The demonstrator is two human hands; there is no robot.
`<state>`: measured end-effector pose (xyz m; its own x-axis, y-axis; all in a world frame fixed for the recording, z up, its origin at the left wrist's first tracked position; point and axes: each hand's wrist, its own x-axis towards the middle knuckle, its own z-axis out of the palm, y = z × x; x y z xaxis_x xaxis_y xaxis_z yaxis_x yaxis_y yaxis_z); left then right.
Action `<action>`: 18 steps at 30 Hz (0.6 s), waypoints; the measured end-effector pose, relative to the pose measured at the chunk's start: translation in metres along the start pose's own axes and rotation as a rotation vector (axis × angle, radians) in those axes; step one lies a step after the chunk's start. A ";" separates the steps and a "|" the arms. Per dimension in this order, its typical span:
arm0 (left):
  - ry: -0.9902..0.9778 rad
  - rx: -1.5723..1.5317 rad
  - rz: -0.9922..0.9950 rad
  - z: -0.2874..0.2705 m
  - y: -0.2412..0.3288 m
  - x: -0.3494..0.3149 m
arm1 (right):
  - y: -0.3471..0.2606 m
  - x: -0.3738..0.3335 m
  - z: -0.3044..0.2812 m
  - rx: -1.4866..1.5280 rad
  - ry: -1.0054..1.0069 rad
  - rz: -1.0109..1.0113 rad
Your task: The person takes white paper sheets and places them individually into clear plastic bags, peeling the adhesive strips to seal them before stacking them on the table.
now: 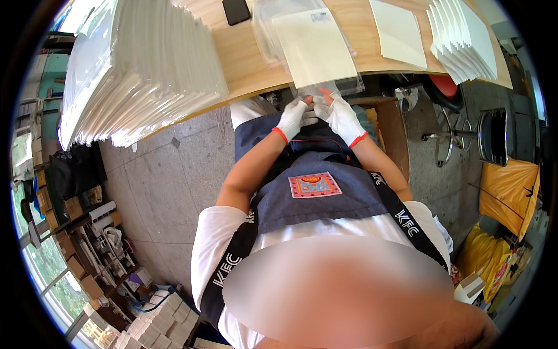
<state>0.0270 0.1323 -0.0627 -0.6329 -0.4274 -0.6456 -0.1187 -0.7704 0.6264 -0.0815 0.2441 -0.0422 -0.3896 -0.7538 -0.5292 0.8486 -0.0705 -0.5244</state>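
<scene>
A flat cream board or booklet with a small label at its far end lies on the table in front of me. It is in a clear plastic sleeve, whose near end hangs over the table edge. My left hand and my right hand, in white fingertip-less gloves with red cuffs, meet at that near end. Both are closed, thumbs uppermost, and seem to pinch the sleeve's edge. The lower fingers are partly hidden. Under the board lie more clear plastic sleeves.
A tall stack of plastic-wrapped white packs fills the table's left. On the right are a flat cream pack and a fanned white stack. A black phone lies at the far side. Below the table stands an open cardboard box; a chair is right.
</scene>
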 end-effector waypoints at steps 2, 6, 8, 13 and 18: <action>0.027 0.113 0.049 -0.014 0.012 -0.009 | -0.009 -0.010 0.013 -0.499 -0.063 -0.067; -0.026 0.374 0.185 -0.035 0.026 -0.014 | -0.017 -0.013 0.045 -1.296 -0.119 -0.295; -0.009 0.367 0.157 -0.038 0.026 -0.013 | -0.011 0.004 0.043 -1.583 -0.174 -0.539; -0.018 0.329 0.174 -0.043 0.023 -0.005 | 0.004 0.031 0.043 -2.052 -0.212 -0.795; 0.011 0.308 0.181 -0.041 0.031 -0.019 | -0.027 0.005 0.040 -1.243 -0.264 -0.190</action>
<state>0.0663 0.0974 -0.0492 -0.6567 -0.5503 -0.5156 -0.2316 -0.5035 0.8324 -0.0922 0.2161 -0.0033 -0.2638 -0.9150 -0.3052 -0.1705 0.3557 -0.9189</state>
